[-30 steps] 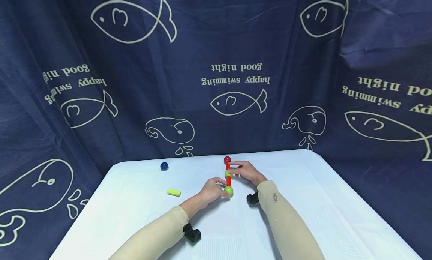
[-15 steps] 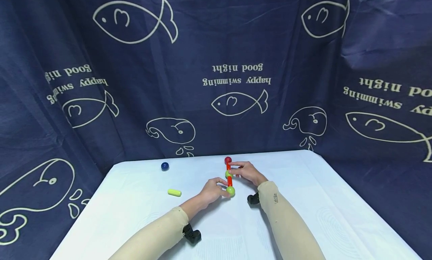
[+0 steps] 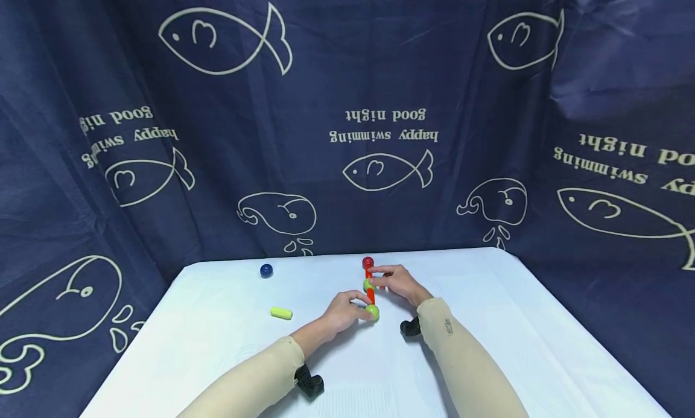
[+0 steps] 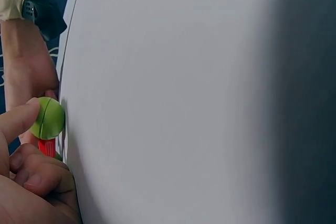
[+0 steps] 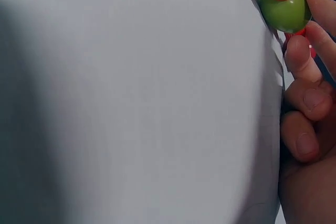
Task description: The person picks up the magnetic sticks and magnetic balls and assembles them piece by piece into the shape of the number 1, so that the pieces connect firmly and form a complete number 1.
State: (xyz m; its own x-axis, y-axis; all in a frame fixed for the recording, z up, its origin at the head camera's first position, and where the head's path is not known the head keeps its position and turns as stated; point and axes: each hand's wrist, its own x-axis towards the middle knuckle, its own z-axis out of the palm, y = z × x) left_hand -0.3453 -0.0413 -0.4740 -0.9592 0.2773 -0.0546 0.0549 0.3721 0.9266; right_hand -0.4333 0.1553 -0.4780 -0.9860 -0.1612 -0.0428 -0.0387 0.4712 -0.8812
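A straight chain of balls and rods lies on the table before me in the head view. It runs from a red ball [image 3: 368,262] at the far end through a red rod [image 3: 368,273], a middle green ball [image 3: 368,285] and a second red rod [image 3: 371,297] to a near green ball [image 3: 372,312]. My left hand [image 3: 342,311] holds the near end, its thumb pressed on that green ball [image 4: 51,121]. My right hand [image 3: 400,281] pinches around the middle green ball [image 5: 286,13] and the far rod, which its fingers partly hide.
A dark blue ball [image 3: 266,271] sits near the table's back edge on the left. Closer, a yellow-green rod [image 3: 281,313] lies alone. A navy curtain [image 3: 380,213] with fish prints hangs behind the white table [image 3: 488,321].
The near green ball has shifted very slightly to the right. Both hands keep their places on the chain, and the head view has tilted up a little.
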